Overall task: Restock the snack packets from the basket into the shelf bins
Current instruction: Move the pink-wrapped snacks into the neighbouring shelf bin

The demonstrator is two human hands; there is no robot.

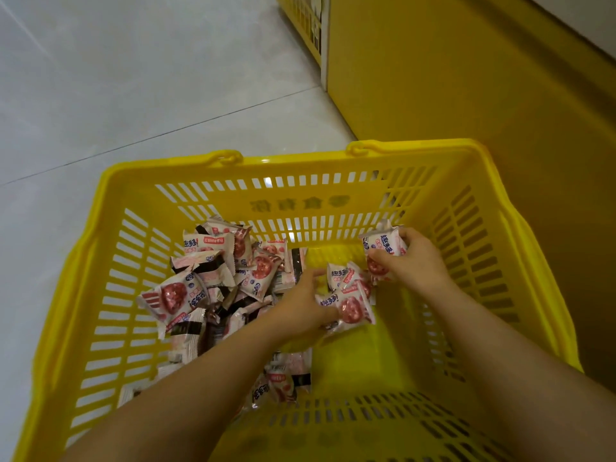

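Observation:
A yellow slotted plastic basket (140, 201) stands on the floor below me. Several small white-and-pink snack packets (213, 271) with a red cookie picture lie heaped in its left half. My left hand (301, 308) reaches into the middle of the basket and grips a few packets (350, 301) against its fingers. My right hand (411, 258) is raised near the basket's far right wall and holds a bunch of packets (383, 248), thumb curled over them. No shelf bins are in view.
The basket's right side sits against a yellow shelf base (466, 78). Pale grey floor tiles (133, 78) stretch to the left and beyond. A slotted yellow panel (303, 21) shows at the top. The basket's right half shows bare yellow bottom.

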